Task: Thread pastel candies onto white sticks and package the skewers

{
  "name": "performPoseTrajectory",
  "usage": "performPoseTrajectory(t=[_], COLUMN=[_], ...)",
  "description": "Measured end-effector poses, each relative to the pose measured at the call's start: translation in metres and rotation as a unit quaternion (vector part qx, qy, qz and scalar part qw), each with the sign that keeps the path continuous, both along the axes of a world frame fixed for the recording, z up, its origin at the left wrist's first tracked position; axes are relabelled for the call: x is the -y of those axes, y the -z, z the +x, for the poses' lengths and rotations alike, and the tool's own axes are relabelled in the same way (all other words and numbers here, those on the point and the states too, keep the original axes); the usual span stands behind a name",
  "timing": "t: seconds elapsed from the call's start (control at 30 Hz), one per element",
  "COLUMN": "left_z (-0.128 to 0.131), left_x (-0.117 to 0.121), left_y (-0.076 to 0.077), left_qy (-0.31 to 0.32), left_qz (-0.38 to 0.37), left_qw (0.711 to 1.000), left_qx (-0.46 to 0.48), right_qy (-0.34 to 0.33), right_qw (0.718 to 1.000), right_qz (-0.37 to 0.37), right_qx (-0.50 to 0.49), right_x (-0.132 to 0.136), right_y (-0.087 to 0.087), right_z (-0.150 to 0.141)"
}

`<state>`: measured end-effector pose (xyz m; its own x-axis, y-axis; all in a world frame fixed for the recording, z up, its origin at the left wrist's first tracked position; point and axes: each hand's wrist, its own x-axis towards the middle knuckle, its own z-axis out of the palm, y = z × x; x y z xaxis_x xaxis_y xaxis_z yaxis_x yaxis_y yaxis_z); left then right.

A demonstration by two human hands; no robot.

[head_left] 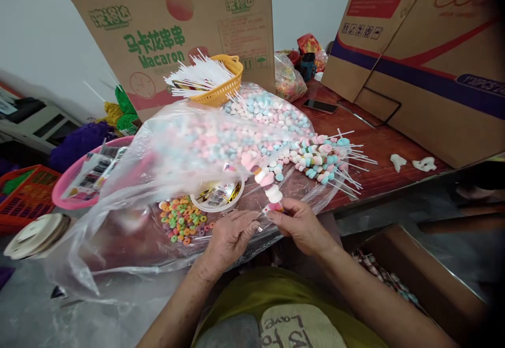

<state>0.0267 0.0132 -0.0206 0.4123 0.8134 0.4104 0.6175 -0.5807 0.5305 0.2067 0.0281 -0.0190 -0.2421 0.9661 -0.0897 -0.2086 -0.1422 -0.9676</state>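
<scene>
My right hand is closed around the lower end of a candy skewer threaded with pink and white marshmallow pieces, which slants up to the left. My left hand is pinched at the skewer's bottom tip, fingers closed on the stick. Just beyond the hands lie colourful ring candies and a small white bowl of wrapped items on a clear plastic sheet. Behind them is a heap of pastel marshmallows. A pile of finished skewers lies to the right.
A yellow basket of white sticks stands before a "Macaron" cardboard box. A large carton fills the right. A phone lies on the wooden table. A pink basin and an orange crate are at left. An open box sits low right.
</scene>
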Motion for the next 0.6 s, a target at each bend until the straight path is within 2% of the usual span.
performPoseTrajectory(t=[0.1, 0.17, 0.27, 0.37, 0.5, 0.6], left_z=[0.000, -0.002, -0.002, 0.003, 0.011, 0.007], left_x=[0.005, 0.006, 0.005, 0.002, 0.003, 0.006], left_y=[0.005, 0.009, 0.010, 0.007, -0.002, -0.004], left_qy=[-0.090, -0.113, -0.080, -0.061, -0.096, -0.103], left_qz=[-0.063, -0.092, -0.082, -0.098, -0.162, -0.154], left_qw=[0.993, 0.988, 0.992, 0.990, 0.971, 0.968], left_qx=[0.039, 0.051, 0.050, 0.077, 0.145, 0.171], right_qy=[0.078, 0.111, 0.110, 0.105, 0.119, 0.110], right_qw=[0.996, 0.992, 0.992, 0.994, 0.993, 0.993], right_qz=[-0.026, -0.046, -0.049, -0.008, 0.023, 0.029], right_qx=[-0.036, -0.040, -0.035, -0.025, -0.003, 0.015], right_x=[-0.002, -0.003, -0.003, -0.001, 0.001, -0.003], right_y=[0.004, 0.003, 0.004, 0.008, 0.013, 0.010], right_z=[-0.009, -0.007, -0.001, -0.001, -0.007, -0.001])
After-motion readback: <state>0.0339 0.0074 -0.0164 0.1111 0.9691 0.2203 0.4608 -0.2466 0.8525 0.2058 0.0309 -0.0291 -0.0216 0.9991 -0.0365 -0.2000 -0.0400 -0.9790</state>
